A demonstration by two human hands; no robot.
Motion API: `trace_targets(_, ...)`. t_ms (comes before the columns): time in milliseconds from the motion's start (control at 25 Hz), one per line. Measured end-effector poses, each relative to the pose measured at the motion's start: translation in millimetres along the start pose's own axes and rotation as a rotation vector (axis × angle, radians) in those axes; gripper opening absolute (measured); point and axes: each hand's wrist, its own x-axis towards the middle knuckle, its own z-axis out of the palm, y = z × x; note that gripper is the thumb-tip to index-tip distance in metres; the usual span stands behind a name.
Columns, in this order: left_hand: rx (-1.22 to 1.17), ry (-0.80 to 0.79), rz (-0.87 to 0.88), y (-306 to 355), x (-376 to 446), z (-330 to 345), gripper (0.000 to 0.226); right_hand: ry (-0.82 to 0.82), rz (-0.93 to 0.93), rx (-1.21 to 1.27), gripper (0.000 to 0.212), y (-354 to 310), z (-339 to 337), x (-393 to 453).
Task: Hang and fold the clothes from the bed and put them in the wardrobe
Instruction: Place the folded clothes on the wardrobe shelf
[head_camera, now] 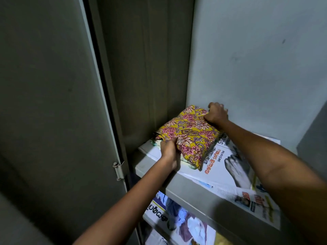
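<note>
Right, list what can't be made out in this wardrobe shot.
All in the head view:
- Right hand fingertips: curled behind the folded floral cloth.
- Left hand grip: fingers tucked under the cloth's edge.
- Lower shelf contents: cut off by the frame's bottom edge and the shelf above.
- Newspaper text: partly covered.

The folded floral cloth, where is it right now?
The folded floral cloth lies on newspaper on the wardrobe shelf, mid-frame, gripped by the left hand and right hand.
</note>
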Motion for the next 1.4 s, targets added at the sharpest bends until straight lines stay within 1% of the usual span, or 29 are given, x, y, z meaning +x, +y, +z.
trace_targets(80, -0.050, -0.038, -0.033, 8.0, -1.2, -0.2, 0.032, 0.134, 0.259, 0.184, 0.046, 16.6, 1.9, -10.2)
trace_targets(120, -0.071, -0.054, -0.041, 10.8, -1.7, 0.1, 0.032, 0.129, 0.417, 0.310, 0.046, 25.2, 0.8, -16.2)
trace_targets(160, -0.086, -0.060, -0.046, 13.0, -2.1, 0.3, 0.033, 0.083, 0.531, 0.486, 0.041, 34.2, 0.1, -20.7)
trace_targets(240, -0.104, -0.061, -0.052, 16.5, 1.8, 1.0, 0.040, -0.130, 0.625, 0.917, 0.015, 47.7, -3.9, -31.1)
trace_targets(320, -0.112, -0.036, -0.074, 19.9, 3.3, 3.2, 0.047, -0.333, 0.645, 1.163, 0.020, 53.8, -6.0, -45.3)
trace_targets(360, -0.109, -0.030, -0.083, 21.0, 3.1, 5.3, 0.048, -0.370, 0.643, 1.217, 0.018, 51.3, -7.1, -53.5)
trace_targets(400, -0.118, -0.026, -0.087, 22.2, 2.4, 7.5, 0.047, -0.388, 0.637, 1.244, 0.017, 48.5, -7.0, -59.2)
trace_targets(520, -0.125, -0.006, -0.053, 20.5, -4.8, 12.4, 0.042, -0.341, 0.618, 1.328, 0.017, 32.1, -8.0, -72.1)
trace_targets(560, -0.130, -0.006, -0.025, 17.5, -6.3, 11.4, 0.044, -0.288, 0.616, 1.366, 0.018, 27.8, -6.3, -73.3)
trace_targets(640, -0.127, -0.033, 0.012, 13.0, -10.8, 9.3, 0.050, -0.130, 0.643, 1.415, 0.020, 23.9, -2.8, -73.9)
trace_targets(680, -0.120, -0.044, 0.016, 12.0, -10.9, 7.4, 0.052, -0.088, 0.669, 1.429, 0.017, 23.9, -1.6, -75.8)
trace_targets(720, -0.129, -0.061, 0.020, 13.1, -10.5, 6.4, 0.052, -0.096, 0.691, 1.450, 0.015, 25.0, 1.6, -77.8)
trace_targets(760, -0.143, -0.068, 0.017, 14.5, -8.7, 6.3, 0.050, -0.129, 0.713, 1.487, 0.022, 25.7, 3.7, -81.1)
trace_targets(800, -0.141, -0.071, 0.007, 16.0, -8.3, 6.4, 0.046, -0.156, 0.722, 1.516, 0.035, 27.6, 8.4, -80.9)
trace_targets(840, -0.125, -0.067, 0.010, 16.7, -7.9, 7.1, 0.044, -0.152, 0.724, 1.523, 0.042, 26.7, 8.2, -82.1)
trace_targets(880, -0.122, -0.064, 0.015, 17.0, -8.8, 6.7, 0.044, -0.130, 0.713, 1.533, 0.042, 24.7, 5.6, -82.5)
trace_targets(960, -0.123, -0.064, 0.041, 15.9, -10.4, 6.0, 0.048, -0.097, 0.701, 1.507, 0.031, 20.5, 2.3, -82.6)
trace_targets(1040, -0.101, -0.070, 0.057, 14.7, -7.6, 4.9, 0.046, -0.215, 0.700, 1.463, 0.023, 17.5, -5.9, -91.1)
trace_targets(1120, -0.071, -0.081, 0.045, 17.9, -3.9, 3.5, 0.043, -0.412, 0.693, 1.353, 0.013, 16.0, -18.4, -100.9)
trace_targets(1160, -0.035, -0.059, 0.039, 19.3, 0.8, 3.5, 0.043, -0.509, 0.680, 1.236, 0.017, 15.0, -23.6, -105.1)
trace_targets(1200, -0.030, -0.041, 0.032, 23.4, -1.0, 3.1, 0.043, -0.606, 0.654, 1.125, 0.026, 14.1, -25.8, -108.5)
trace_targets(1240, -0.054, -0.037, 0.019, 27.8, -3.7, 3.1, 0.045, -0.680, 0.628, 1.070, 0.033, 10.5, -28.9, -114.4)
trace_targets(1280, -0.089, -0.005, 0.018, 32.2, -6.4, 3.4, 0.044, -0.731, 0.606, 1.064, 0.035, 6.6, -29.0, -119.5)
trace_targets(1320, -0.116, 0.051, 0.030, 34.5, -8.3, 3.3, 0.037, -0.754, 0.589, 1.088, 0.032, 1.8, -30.1, -126.0)
trace_targets(1400, -0.120, 0.136, 0.067, 36.5, -15.3, 4.7, 0.035, -0.748, 0.566, 1.219, 0.013, -1.2, -29.5, -133.0)
